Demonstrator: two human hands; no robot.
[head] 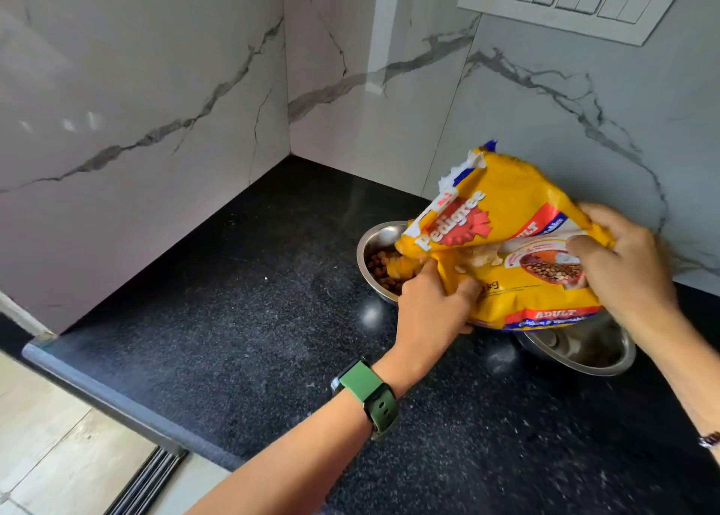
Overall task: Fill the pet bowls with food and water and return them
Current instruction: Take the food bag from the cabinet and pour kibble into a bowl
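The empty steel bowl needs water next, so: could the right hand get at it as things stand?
Probably not yet: the right hand grips the food bag, which hangs over the empty bowl.

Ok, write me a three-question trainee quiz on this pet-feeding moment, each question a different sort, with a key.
1. True or false: the near bowl already holds kibble.
2. Multiple choice: how is the yellow food bag held? A) by the left hand only; B) by the left hand and the right hand; C) it lies flat on the counter.
3. Fill in: the kibble lies in the ____ bowl, the one nearer the wall corner.

Key
1. False: what shows of its inside is bare metal.
2. B
3. far
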